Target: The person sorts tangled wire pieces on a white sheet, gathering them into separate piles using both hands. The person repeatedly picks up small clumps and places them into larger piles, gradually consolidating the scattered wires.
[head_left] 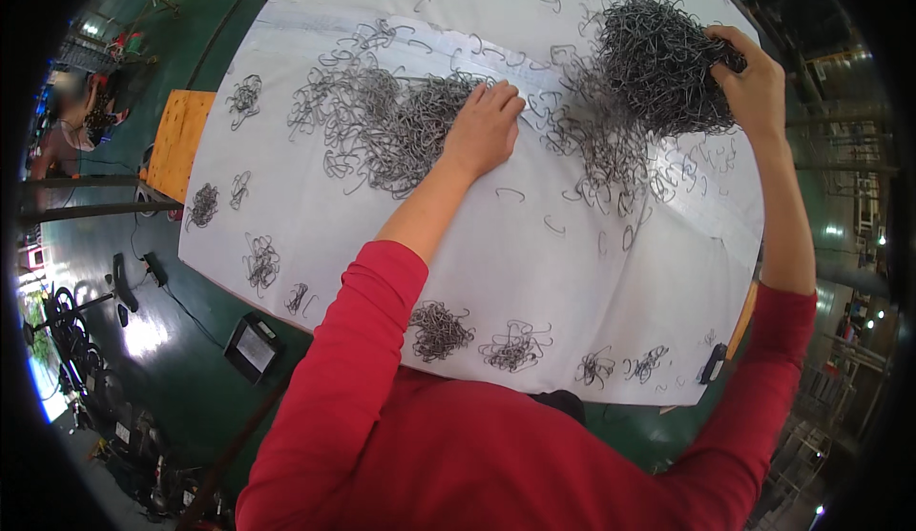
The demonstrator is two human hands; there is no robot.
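A big tangled clump of dark wire hooks point(663, 63) is at the far right of the white-covered table. My right hand point(754, 83) grips the clump's right side, thumb and fingers bent into it. Loose hooks point(611, 154) lie scattered below and left of the clump, some blurred. My left hand point(485, 130) rests at the right edge of a flatter, spread pile of hooks point(377, 121). Its fingers are curled downward, and their tips are hidden, so what they hold does not show.
Small heaps of hooks line the table's near edge, among them a dense heap point(441, 331) and a looser one point(515, 347). More sit along the left edge, such as a small heap point(203, 205). A black tray point(253, 348) is beyond the table at left. Another person point(72, 130) is at far left.
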